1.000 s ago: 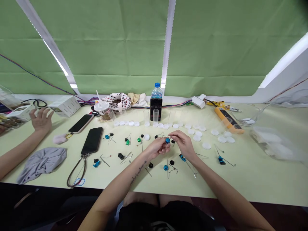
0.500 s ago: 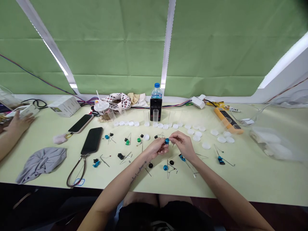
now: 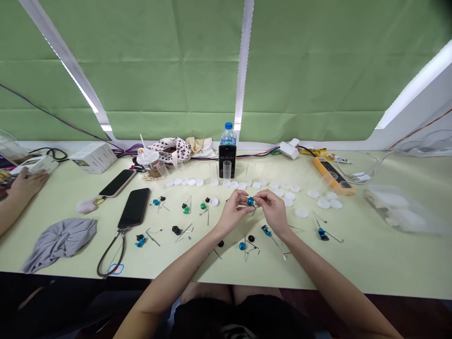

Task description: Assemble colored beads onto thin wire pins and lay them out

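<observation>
Above the middle of the table, my left hand [image 3: 233, 211] pinches a small round blue metal part [image 3: 250, 201] between thumb and fingers. Close against its right side, my right hand [image 3: 273, 212] has its fingertips pressed together. A thin piece shows below those fingertips, too small to name. Nearer to me lie another round blue part [image 3: 242, 246], a black round cap [image 3: 251, 238] and bent hex keys [image 3: 254, 250]. A blue clamp-like part [image 3: 266, 230] rests by my right wrist.
Clear tubes [image 3: 227, 170] and white round lids [image 3: 234, 185] line the table behind my hands. A phone showing a timer [image 3: 227, 162] leans on a bottle [image 3: 229, 135]. Two phones [image 3: 134, 207] lie left, an orange power strip [image 3: 332, 175] right. A co-worker's hand [image 3: 30, 183] is far left.
The blue part has moved slightly right and up. My left hand has turned, so its back and spread fingers show more. My right fingertips remain close beside the part.
</observation>
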Demonstrator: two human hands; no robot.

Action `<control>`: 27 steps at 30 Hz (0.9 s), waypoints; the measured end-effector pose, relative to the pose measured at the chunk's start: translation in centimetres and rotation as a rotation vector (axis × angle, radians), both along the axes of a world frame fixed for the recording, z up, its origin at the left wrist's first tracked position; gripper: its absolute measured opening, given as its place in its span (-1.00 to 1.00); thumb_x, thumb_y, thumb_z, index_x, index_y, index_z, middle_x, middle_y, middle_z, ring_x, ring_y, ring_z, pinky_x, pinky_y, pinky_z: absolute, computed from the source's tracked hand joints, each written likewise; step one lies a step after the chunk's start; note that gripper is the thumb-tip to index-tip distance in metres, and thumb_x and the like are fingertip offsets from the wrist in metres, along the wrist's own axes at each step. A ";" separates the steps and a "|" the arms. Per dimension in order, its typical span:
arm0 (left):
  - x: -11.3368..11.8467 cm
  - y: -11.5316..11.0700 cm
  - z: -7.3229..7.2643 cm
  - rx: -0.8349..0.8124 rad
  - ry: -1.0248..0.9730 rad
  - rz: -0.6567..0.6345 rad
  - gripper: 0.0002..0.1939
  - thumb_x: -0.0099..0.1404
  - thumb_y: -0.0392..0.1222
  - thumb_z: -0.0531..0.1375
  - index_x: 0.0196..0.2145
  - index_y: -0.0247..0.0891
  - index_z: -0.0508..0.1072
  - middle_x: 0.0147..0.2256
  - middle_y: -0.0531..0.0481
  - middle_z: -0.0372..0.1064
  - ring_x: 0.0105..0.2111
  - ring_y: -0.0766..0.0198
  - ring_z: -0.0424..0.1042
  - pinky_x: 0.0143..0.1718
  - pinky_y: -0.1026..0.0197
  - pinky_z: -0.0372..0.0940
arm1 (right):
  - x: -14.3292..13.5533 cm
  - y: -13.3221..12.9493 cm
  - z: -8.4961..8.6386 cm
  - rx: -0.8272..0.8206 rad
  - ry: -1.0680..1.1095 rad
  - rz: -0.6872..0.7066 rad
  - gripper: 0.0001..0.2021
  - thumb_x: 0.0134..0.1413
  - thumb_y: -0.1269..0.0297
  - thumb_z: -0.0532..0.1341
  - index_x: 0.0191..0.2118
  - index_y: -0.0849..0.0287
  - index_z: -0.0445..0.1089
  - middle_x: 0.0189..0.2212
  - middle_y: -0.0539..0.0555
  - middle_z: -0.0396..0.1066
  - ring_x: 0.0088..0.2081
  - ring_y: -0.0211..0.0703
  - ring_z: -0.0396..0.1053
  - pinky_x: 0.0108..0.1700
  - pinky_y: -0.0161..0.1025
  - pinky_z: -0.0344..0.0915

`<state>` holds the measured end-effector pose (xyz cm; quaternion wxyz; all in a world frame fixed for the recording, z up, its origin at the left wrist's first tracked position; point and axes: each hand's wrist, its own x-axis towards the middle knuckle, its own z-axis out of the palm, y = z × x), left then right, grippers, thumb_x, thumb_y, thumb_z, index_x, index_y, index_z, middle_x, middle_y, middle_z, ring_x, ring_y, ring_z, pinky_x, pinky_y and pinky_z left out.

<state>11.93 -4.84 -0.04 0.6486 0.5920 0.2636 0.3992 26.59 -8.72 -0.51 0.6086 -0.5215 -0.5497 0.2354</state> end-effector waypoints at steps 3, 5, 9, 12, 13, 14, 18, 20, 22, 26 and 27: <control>-0.1 0.0 0.2 -0.031 -0.037 -0.065 -0.59 0.11 -0.15 0.28 -0.14 -0.21 0.19 -0.40 0.06 0.35 -0.36 0.32 0.41 -0.19 0.17 0.28 | -0.2 -0.2 0.0 0.042 -0.081 -0.042 -0.90 0.07 0.30 0.17 -0.41 0.14 0.40 -0.43 0.04 0.34 -0.41 -0.20 0.29 -0.35 -0.24 0.27; -0.2 -0.2 0.6 -0.057 -0.096 -0.127 -0.61 0.17 -0.11 0.23 -0.12 -0.21 0.15 -0.42 0.05 0.36 -0.40 0.32 0.41 -0.22 0.15 0.29 | -0.1 -0.3 -0.1 0.066 -0.118 -0.077 -0.89 0.09 0.30 0.16 -0.40 0.14 0.39 -0.42 0.04 0.35 -0.40 -0.19 0.29 -0.33 -0.23 0.28; -0.3 -0.3 1.0 -0.083 -0.141 -0.211 -0.68 0.26 -0.06 0.13 -0.12 -0.24 0.16 -0.41 -0.02 0.40 -0.44 0.31 0.41 -0.27 0.14 0.30 | 0.1 -0.1 -0.5 0.100 -0.183 -0.119 -0.88 0.11 0.30 0.14 -0.40 0.15 0.38 -0.43 0.03 0.34 -0.42 -0.21 0.29 -0.33 -0.23 0.28; -0.2 -0.2 0.8 -0.088 -0.123 -0.202 -0.67 0.21 -0.07 0.18 -0.15 -0.27 0.22 -0.41 -0.02 0.39 -0.42 0.31 0.40 -0.27 0.18 0.28 | 0.2 0.0 -0.9 0.119 -0.242 -0.135 -0.87 0.13 0.31 0.11 -0.39 0.14 0.37 -0.42 0.03 0.35 -0.42 -0.21 0.30 -0.33 -0.23 0.29; -0.2 -0.1 0.7 -0.088 -0.112 -0.196 -0.65 0.18 -0.09 0.22 -0.15 -0.28 0.24 -0.42 0.00 0.38 -0.42 0.32 0.40 -0.28 0.19 0.28 | 0.3 0.0 -0.9 0.131 -0.266 -0.138 -0.87 0.14 0.32 0.10 -0.39 0.14 0.37 -0.41 0.03 0.35 -0.41 -0.20 0.31 -0.32 -0.23 0.29; -0.3 0.0 0.5 -0.085 -0.100 -0.191 -0.63 0.15 -0.10 0.25 -0.15 -0.28 0.25 -0.45 0.02 0.37 -0.43 0.32 0.39 -0.30 0.21 0.27 | 0.3 -0.1 -1.0 0.146 -0.296 -0.138 -0.86 0.15 0.33 0.09 -0.39 0.14 0.36 -0.41 0.03 0.36 -0.40 -0.20 0.32 -0.31 -0.23 0.29; -0.4 0.5 0.4 -0.052 -0.046 -0.184 -0.65 0.16 -0.07 0.23 -0.18 -0.33 0.30 -0.51 0.04 0.33 -0.50 0.37 0.33 -0.39 0.27 0.24 | 0.4 -0.1 -0.8 0.200 -0.410 -0.122 -0.86 0.17 0.37 0.08 -0.37 0.13 0.36 -0.40 0.05 0.36 -0.36 -0.18 0.34 -0.29 -0.23 0.27; -0.5 0.8 0.4 -0.026 -0.010 -0.168 -0.66 0.21 0.00 0.16 -0.21 -0.35 0.32 -0.51 0.02 0.33 -0.53 0.38 0.30 -0.44 0.29 0.21 | 0.4 -0.2 -0.7 0.208 -0.428 -0.099 -0.86 0.17 0.38 0.08 -0.37 0.13 0.35 -0.41 0.05 0.35 -0.37 -0.18 0.33 -0.30 -0.24 0.26; -0.5 1.0 0.3 0.006 0.030 -0.141 -0.63 0.24 0.06 0.10 -0.27 -0.36 0.33 -0.53 0.01 0.33 -0.56 0.39 0.27 -0.46 0.30 0.19 | 0.3 -0.2 -0.6 0.202 -0.416 -0.061 -0.86 0.17 0.38 0.08 -0.37 0.13 0.35 -0.41 0.04 0.35 -0.39 -0.20 0.31 -0.32 -0.24 0.25; -0.5 1.1 0.1 0.007 0.096 -0.158 -0.55 0.26 0.16 0.01 -0.43 -0.34 0.32 -0.57 -0.02 0.34 -0.59 0.38 0.25 -0.48 0.29 0.17 | -0.1 -0.4 -0.5 0.159 -0.309 0.019 -0.87 0.15 0.38 0.09 -0.39 0.13 0.35 -0.42 0.03 0.34 -0.43 -0.22 0.28 -0.35 -0.25 0.24; -0.5 1.0 0.0 -0.019 0.104 -0.186 -0.54 0.26 0.17 0.00 -0.45 -0.33 0.31 -0.57 -0.03 0.34 -0.60 0.38 0.25 -0.49 0.28 0.17 | -0.2 -0.4 -0.4 0.142 -0.268 0.038 -0.87 0.14 0.37 0.10 -0.40 0.13 0.35 -0.42 0.02 0.33 -0.43 -0.22 0.28 -0.35 -0.25 0.24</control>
